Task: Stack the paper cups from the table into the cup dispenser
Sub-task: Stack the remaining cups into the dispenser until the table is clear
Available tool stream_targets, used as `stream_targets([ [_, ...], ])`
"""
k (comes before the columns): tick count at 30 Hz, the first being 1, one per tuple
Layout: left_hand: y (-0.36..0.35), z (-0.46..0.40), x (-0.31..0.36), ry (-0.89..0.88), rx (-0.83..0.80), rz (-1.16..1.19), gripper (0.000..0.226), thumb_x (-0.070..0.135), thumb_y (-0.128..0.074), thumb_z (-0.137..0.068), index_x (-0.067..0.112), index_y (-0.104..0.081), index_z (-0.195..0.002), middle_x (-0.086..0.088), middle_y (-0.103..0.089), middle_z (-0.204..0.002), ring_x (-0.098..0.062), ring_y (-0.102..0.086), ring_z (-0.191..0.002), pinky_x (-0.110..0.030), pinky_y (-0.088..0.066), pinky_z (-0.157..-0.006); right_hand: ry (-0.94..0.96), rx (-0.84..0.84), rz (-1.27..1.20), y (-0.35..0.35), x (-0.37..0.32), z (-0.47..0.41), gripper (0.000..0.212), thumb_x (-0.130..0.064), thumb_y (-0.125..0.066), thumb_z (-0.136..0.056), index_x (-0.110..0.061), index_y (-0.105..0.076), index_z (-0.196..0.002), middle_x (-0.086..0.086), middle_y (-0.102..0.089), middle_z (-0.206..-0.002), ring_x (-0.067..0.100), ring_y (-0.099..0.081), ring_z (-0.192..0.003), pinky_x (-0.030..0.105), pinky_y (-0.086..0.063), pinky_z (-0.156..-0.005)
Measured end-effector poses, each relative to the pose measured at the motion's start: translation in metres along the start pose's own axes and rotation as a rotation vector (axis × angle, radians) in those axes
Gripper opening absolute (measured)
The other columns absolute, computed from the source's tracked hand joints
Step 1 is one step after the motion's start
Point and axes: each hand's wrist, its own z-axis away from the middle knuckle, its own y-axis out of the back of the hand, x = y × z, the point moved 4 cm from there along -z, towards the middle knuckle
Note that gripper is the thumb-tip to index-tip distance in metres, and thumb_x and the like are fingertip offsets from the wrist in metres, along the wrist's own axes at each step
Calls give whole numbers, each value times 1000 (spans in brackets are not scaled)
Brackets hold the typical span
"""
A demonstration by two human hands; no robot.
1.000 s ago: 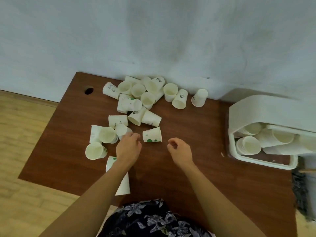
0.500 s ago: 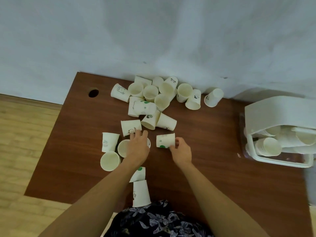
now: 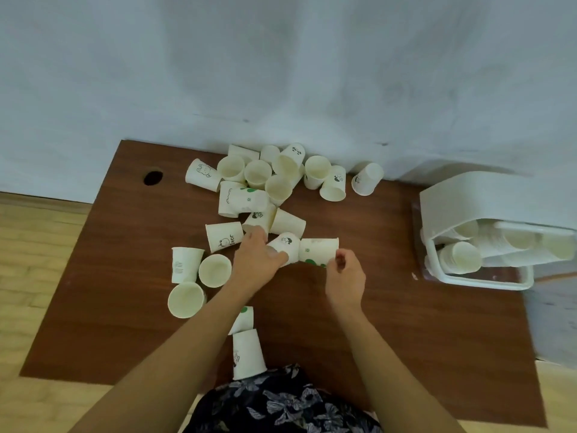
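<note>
Several white paper cups (image 3: 274,179) lie scattered over the brown table (image 3: 406,323), most of them piled near the far wall. My left hand (image 3: 257,260) grips a cup with a small black print (image 3: 285,245), lifted a little above the table. My right hand (image 3: 345,276) pinches the rim of a cup with green dots (image 3: 317,250) that lies on its side. The two held cups touch end to end. The white cup dispenser (image 3: 468,198) stands at the table's right edge with rows of stacked cups (image 3: 459,257) lying in it.
A round cable hole (image 3: 153,178) is at the table's far left. Three cups (image 3: 199,276) stand or lie left of my left hand, and two more cups (image 3: 246,351) lie by the near edge. The wall (image 3: 281,73) runs along the table's far side. Wooden floor (image 3: 25,260) lies left.
My left hand has taken hold of a cup and lifted it. My right hand has closed on the green-dotted cup's rim. The two cups have come together.
</note>
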Motion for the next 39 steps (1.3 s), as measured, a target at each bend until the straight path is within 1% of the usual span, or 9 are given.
stream_targets([
  [7,-30,30,46,-29,-244,401,72,35,-63,-81,38,-29,-145,1,-46,-130,-17,-51,-114,-42,-50,-96,124,129,-2,68,6,4,22,-12,-57,-96,-14,-60,-118,-1,-61,-116,14,-54,-109,22,-46,-88],
  [12,-56,55,90,-252,-418,202,96,32,-70,-76,53,-8,-147,4,-29,-152,-14,-30,-138,-43,-34,-110,226,93,-41,99,20,0,22,-14,-58,-95,-21,-59,-116,-3,-61,-119,11,-57,-105,28,-50,-90],
  [17,-91,77,133,-388,-452,78,82,41,-74,-71,51,-28,-137,8,-48,-135,-9,-50,-115,-34,-48,-96,379,80,-81,146,40,-13,19,-11,-61,-94,-18,-61,-112,-4,-63,-112,12,-58,-102,30,-52,-87],
  [20,-116,86,156,-385,-362,65,45,43,-70,-81,40,-49,-120,8,-57,-116,-9,-59,-96,-32,-52,-84,433,77,-85,175,55,-23,18,-10,-61,-93,-16,-61,-110,-5,-63,-108,12,-58,-99,29,-53,-86],
  [23,-139,95,183,-408,-217,18,17,39,-64,-89,30,-62,-104,7,-52,-115,-13,-55,-102,-29,-47,-88,461,161,-117,213,74,-34,17,-7,-62,-91,-14,-62,-107,-10,-60,-101,12,-58,-93,29,-53,-79],
  [29,-178,113,235,-530,60,54,10,22,-72,-85,20,-71,-94,8,-37,-123,-15,-48,-109,-34,-48,-96,419,273,-103,284,130,-61,19,-8,-65,-89,-16,-64,-106,-5,-63,-104,12,-58,-93,20,-45,-74],
  [32,-193,124,261,-570,194,29,10,19,-75,-83,18,-72,-92,8,-39,-128,-10,-47,-104,-19,-46,-89,404,271,-97,308,152,-72,19,-8,-69,-86,-18,-65,-102,-6,-63,-101,11,-59,-91,20,-49,-70],
  [34,-202,129,276,-570,238,15,11,20,-74,-84,17,-72,-94,10,-44,-121,-4,-48,-96,-4,-38,-81,409,284,-119,321,161,-77,18,-8,-70,-85,-17,-66,-100,-7,-63,-98,12,-59,-89,25,-53,-67],
  [39,-227,126,297,-575,239,-13,15,18,-73,-84,14,-74,-98,12,-53,-97,-2,-50,-77,-1,-37,-71,495,339,-130,343,168,-86,19,-4,-72,-82,-12,-66,-99,-2,-66,-98,12,-61,-89,13,-49,-72],
])
